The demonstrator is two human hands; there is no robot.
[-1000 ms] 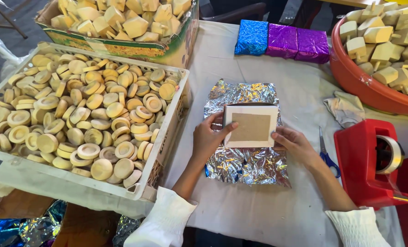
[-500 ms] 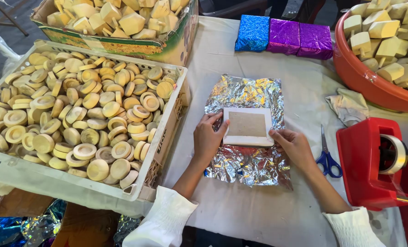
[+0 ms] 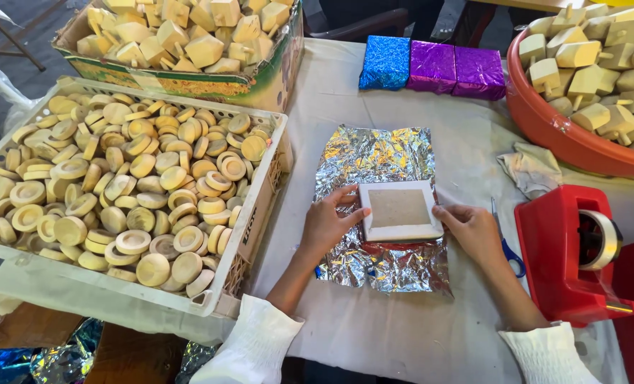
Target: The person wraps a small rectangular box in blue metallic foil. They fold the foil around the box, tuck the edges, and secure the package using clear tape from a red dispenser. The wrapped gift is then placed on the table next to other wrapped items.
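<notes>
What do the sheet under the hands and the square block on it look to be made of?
The crinkled sheet looks like thin metallic foil: shiny, creased, mirroring colours. The square block looks like matte pale wood or board with a rougher tan centre panel; I cannot tell which. The left hand and right hand touch its sides.

On the white cloth-covered table (image 3: 402, 334), a crinkled silver foil sheet (image 3: 374, 160) lies flat with a square white-framed tile (image 3: 399, 210) on it. The left hand (image 3: 325, 226) touches the tile's left edge and the right hand (image 3: 473, 231) its right edge. A white plastic crate of round wooden discs (image 3: 118, 192) sits at the table's left edge, a red tape dispenser (image 3: 569, 249) at its right.
</notes>
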